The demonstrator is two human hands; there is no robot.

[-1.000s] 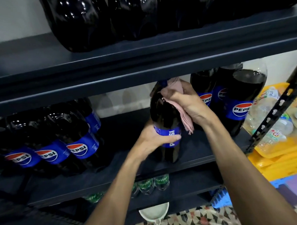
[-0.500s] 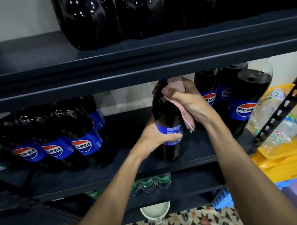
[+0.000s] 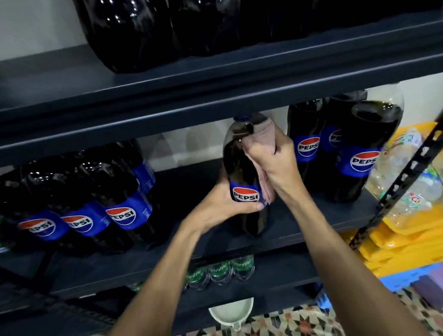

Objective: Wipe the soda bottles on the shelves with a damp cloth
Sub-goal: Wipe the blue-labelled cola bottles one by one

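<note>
Fingers of the left hand (image 3: 220,204) curl round the label of the Pepsi bottle (image 3: 239,162), upright on the middle shelf (image 3: 309,223) (logo now turned to face the camera, sideways before); the right hand (image 3: 277,159) still grips the bunched pink cloth (image 3: 262,138) against its shoulder.

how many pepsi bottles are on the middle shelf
8: four in the left group, the held bottle at centre, three in the right group. Others may be hidden behind.

left hand (image 3: 223,204) grips Pepsi bottle (image 3: 243,172) at label | right hand (image 3: 273,160) presses pink cloth (image 3: 261,140) on bottle shoulder
</note>
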